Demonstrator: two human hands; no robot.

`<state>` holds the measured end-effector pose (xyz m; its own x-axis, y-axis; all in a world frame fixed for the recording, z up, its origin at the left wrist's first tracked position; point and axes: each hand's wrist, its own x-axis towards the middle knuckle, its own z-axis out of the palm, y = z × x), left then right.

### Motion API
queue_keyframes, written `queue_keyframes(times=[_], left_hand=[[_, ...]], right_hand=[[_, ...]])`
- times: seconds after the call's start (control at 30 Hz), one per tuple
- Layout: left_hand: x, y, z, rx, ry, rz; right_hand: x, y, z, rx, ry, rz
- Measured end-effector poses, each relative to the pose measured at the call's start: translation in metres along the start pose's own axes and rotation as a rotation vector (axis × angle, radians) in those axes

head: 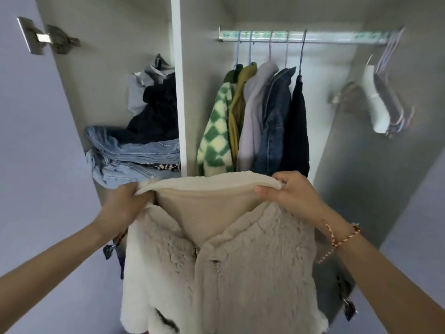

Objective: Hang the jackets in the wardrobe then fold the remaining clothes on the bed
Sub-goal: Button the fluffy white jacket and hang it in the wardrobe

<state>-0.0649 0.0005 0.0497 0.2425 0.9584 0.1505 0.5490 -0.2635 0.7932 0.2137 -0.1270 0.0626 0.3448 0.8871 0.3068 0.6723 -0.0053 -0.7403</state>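
"Where's the jacket at?"

"The cream fleece jacket (240, 266) is held up in front of the open wardrobe (179, 92), below the rail (337, 36). Its fluffy front faces the person and the collar is spread wide, so the smooth lining shows."

"Both hands on it?"

"Yes. The left grip (125, 201) has its fingers curled round the left end of the collar. The right grip (286, 191) pinches the right end, thumb on the near side and fingers tucked over the fabric. There's a red string bracelet (342, 235) on that wrist."

"What's on the rail?"

"Five garments hang pressed together: a green checked fleece (216, 131), a mustard top (237, 104), a lilac jacket (255, 104), a denim jacket (277, 112) and a dark jacket (298, 116). A bunch of empty hangers (390, 92) sits well apart on the right, blurred."

"And the left compartment?"

"Jeans (134, 150) are stacked on the shelf, with a heap of dark clothes (156, 109) on top."
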Motion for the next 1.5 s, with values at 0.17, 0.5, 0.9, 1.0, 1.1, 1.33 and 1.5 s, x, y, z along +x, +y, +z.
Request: queue_keyframes(times=[0.17,0.5,0.9,1.0,1.1,1.33,1.5], left_hand=[[0.004,0.04,0.047,-0.409,-0.156,-0.121],[0.025,0.17,0.135,-0.724,-0.313,-0.187],[0.069,0.262,0.186,-0.677,-0.328,-0.045],[0.081,0.263,0.186,-0.605,-0.3,-0.041],[0.088,0.259,0.183,-0.576,-0.343,-0.062],[0.105,0.251,0.183,-0.577,-0.372,-0.036],[0.105,0.251,0.171,-0.586,-0.386,-0.035]], right_hand=[[-0.005,0.015,-0.028,-0.086,-0.002,0.092],[0.022,0.057,-0.123,-0.073,0.013,0.277],[0.139,0.072,-0.213,-0.503,0.65,0.252],[0.169,0.083,-0.214,-0.599,0.599,0.33],[0.188,0.087,-0.216,-0.593,0.567,0.431],[0.222,0.085,-0.228,0.189,0.521,0.402],[0.228,0.072,-0.219,0.247,0.629,0.265]])
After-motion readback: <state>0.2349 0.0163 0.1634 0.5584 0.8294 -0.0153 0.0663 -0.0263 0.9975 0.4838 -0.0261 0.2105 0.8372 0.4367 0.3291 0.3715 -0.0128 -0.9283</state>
